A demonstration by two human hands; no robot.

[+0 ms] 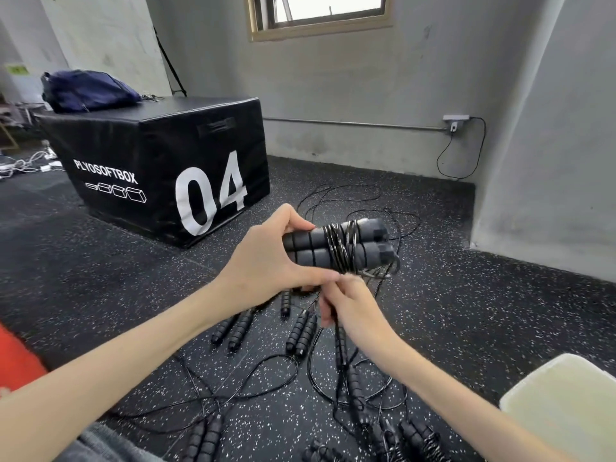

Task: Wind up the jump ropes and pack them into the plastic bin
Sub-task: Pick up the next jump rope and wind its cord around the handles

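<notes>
Mid-wind on one jump rope, at the centre of the frame. Left hand [266, 258] clenched round the butt ends of a pair of foam handles [336, 243], held side by side and roughly level, caps pointing right. Several turns of black cord [340, 248] already lapped round both handles near their middle. Right hand [350, 306] just below, fingers curled and pinching the free run of that cord, which drops away toward the floor [466, 295]. Judged as the winding step, well along but not finished for this rope, since slack trails off below the hand. Next move, probably: more turns carried round the handles under steady tension, then the tail tucked beneath a lap so the bundle holds. Packing yet to come for most of the lot: many loose ropes [300, 331] spread over the lower middle of the frame, cords tangled across one another, so a snag on a neighbouring cord looks likely while the slack is drawn in. Plastic bin [563, 405], pale and translucent, at the lower right edge; contents not discernible. Black plyo box [160, 168] at upper left.
</notes>
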